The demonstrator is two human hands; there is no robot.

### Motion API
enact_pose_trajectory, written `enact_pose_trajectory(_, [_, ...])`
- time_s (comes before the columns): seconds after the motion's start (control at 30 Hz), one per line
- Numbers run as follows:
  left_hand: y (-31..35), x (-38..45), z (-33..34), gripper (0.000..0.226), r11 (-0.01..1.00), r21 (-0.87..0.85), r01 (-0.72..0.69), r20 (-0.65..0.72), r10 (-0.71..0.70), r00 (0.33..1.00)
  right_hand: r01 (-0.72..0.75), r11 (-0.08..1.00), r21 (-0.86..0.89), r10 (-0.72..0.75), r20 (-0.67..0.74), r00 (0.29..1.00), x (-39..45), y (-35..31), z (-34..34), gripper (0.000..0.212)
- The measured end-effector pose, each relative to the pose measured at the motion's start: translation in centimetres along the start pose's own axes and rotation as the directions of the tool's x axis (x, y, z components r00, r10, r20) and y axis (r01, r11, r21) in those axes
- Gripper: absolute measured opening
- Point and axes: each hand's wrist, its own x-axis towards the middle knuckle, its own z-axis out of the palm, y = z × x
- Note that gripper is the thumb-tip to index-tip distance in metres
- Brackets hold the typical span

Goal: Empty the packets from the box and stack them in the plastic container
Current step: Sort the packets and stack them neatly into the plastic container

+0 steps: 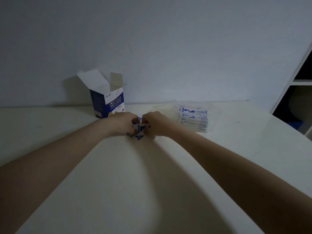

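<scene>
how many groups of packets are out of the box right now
2: a stack of white-and-blue paper packets in the clear plastic container, and a loose bunch between the left hand and right hand. More may hide under the hands.

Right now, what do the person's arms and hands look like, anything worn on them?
Both arms are bare along their whole visible length: no sleeves show in the frame. The left hand and right hand have no gloves, and no watch, bracelet or ring can be made out, though the dim light hides fine detail on the fingers.
</scene>
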Motion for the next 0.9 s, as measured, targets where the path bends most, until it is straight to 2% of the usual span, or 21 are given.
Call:
enact_pose_trajectory(0.07, [0.5, 0.0, 0.0, 0.041, 0.999, 0.033, -0.002, -0.014, 0.002, 1.0, -0.048, 0.998, 0.043, 0.05, -0.056, 0.997, -0.4, 0.8, -0.5, 0.021])
enact_pose_trajectory(0.13, [0.5, 0.0, -0.1, 0.035, 0.999, 0.046, 0.003, -0.031, -0.002, 1.0, -0.091, 0.991, 0.095, 0.098, -0.077, 0.992, -0.7, 1.7, -1.0, 0.006])
enact_pose_trajectory(0.17, [0.5, 0.1, -0.2, 0.033, 1.0, 0.017, -0.01, -0.042, 0.011, 0.999, -0.12, 0.983, 0.141, 0.131, -0.066, 0.989, -1.0, 2.1, -1.3, 0.021])
enact_pose_trajectory(0.2, [0.4, 0.3, -0.2, 0.033, 0.998, -0.052, -0.036, -0.044, 0.034, 0.998, -0.136, 0.974, 0.18, 0.147, -0.051, 0.988, -1.3, 2.3, -1.7, 0.03])
enact_pose_trajectory(0.27, [0.4, 0.5, -0.4, 0.031, 0.947, -0.298, -0.12, -0.032, 0.116, 0.993, -0.141, 0.944, 0.299, 0.16, -0.041, 0.986, -1.9, 2.6, -2.3, 0.02])
enact_pose_trajectory(0.33, [0.9, 0.2, -0.6, 0.02, 0.819, -0.553, -0.152, 0.003, 0.184, 0.983, -0.142, 0.907, 0.396, 0.166, -0.027, 0.986, -2.3, 2.7, -2.5, 0.016])
enact_pose_trajectory(0.4, [1.2, 0.0, -0.6, 0.012, 0.744, -0.653, -0.142, 0.001, 0.189, 0.982, -0.154, 0.894, 0.421, 0.177, -0.017, 0.984, -2.5, 2.6, -2.4, 0.028])
enact_pose_trajectory(0.5, [0.9, -0.2, -0.6, 0.013, 0.769, -0.622, -0.145, -0.06, 0.138, 0.989, -0.146, 0.867, 0.476, 0.217, -0.097, 0.971, -2.3, 2.5, -2.3, 0.042])
enact_pose_trajectory(0.57, [0.6, -0.2, -0.9, 0.014, 0.803, -0.58, -0.139, -0.085, 0.11, 0.99, -0.141, 0.853, 0.502, 0.262, -0.178, 0.948, -2.1, 2.6, -2.6, 0.041])
enact_pose_trajectory(0.63, [0.1, -0.3, -1.1, 0.014, 0.843, -0.518, -0.145, -0.128, 0.091, 0.988, -0.137, 0.834, 0.535, 0.277, -0.191, 0.942, -2.0, 2.8, -3.2, 0.038])
enact_pose_trajectory(0.77, [-0.5, -0.5, -1.3, 0.029, 0.924, -0.303, -0.233, -0.296, 0.142, 0.945, -0.175, 0.804, 0.568, 0.232, -0.027, 0.972, -2.5, 3.0, -4.0, 0.035])
enact_pose_trajectory(0.83, [-0.5, -0.8, -1.4, 0.032, 0.917, -0.279, -0.286, -0.342, 0.183, 0.922, -0.202, 0.755, 0.624, 0.207, 0.066, 0.976, -2.8, 2.9, -4.0, 0.032])
enact_pose_trajectory(0.9, [-0.4, -1.0, -1.5, 0.035, 0.892, -0.317, -0.323, -0.376, 0.195, 0.906, -0.211, 0.665, 0.717, 0.179, 0.121, 0.976, -3.0, 2.9, -3.8, 0.021])
